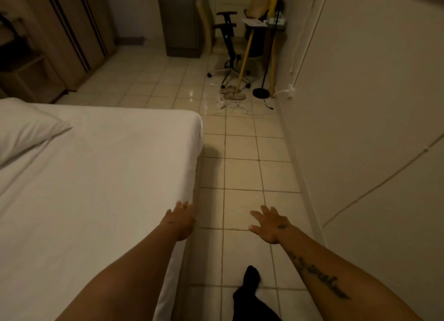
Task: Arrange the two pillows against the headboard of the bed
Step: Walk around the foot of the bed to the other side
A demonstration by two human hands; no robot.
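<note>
A white pillow (26,128) lies on the left part of the bed (103,167), cut off by the frame's left edge. Only this one pillow shows, and no headboard is in view. My left hand (181,221) reaches forward at the bed's right edge, fingers apart, holding nothing. My right hand (270,224) is stretched out over the tiled floor to the right of the bed, fingers spread and empty. Both hands are far from the pillow.
A tiled aisle (242,167) runs between the bed and the white wall (372,128) on the right. At its far end stand an office chair (229,54), a yellow-handled mop (242,63), a black lamp base (262,92) and loose cables (230,104). A wardrobe (72,32) stands at the back left.
</note>
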